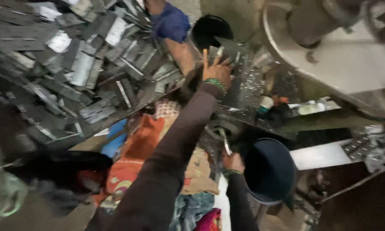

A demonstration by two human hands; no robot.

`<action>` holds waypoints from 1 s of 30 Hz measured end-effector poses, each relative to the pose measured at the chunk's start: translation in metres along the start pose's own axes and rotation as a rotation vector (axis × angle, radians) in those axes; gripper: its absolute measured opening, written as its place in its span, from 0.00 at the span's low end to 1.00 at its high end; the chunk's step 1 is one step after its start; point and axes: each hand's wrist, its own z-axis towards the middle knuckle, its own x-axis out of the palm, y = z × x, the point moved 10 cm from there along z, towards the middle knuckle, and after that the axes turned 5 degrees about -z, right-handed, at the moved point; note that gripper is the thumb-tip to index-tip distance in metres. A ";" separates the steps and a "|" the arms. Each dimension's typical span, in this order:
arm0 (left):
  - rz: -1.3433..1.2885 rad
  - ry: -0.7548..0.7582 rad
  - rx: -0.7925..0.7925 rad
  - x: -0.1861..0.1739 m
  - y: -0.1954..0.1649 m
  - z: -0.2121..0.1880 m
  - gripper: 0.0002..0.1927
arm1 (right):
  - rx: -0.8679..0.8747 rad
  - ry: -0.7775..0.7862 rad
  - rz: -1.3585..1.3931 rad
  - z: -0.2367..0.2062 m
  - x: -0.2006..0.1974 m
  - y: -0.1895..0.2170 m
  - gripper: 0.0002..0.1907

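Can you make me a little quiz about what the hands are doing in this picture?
1. True or false: the left hand is stretched out onto a dark metal piece.
2. What does the right hand hold? A) a thin metal strip B) a cup C) a ball
3. What colour are the bangles on the left wrist?

Key: 1 true. 2 A. 3 green.

Extra to spot: a big heap of metal strips lies at the left, a dark bucket sits beside the right hand, and another person's arm in a blue sleeve reaches in from the top.
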 end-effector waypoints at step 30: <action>-0.381 0.007 0.081 -0.051 -0.049 -0.093 0.18 | -0.113 -0.013 -0.073 -0.051 -0.143 0.059 0.28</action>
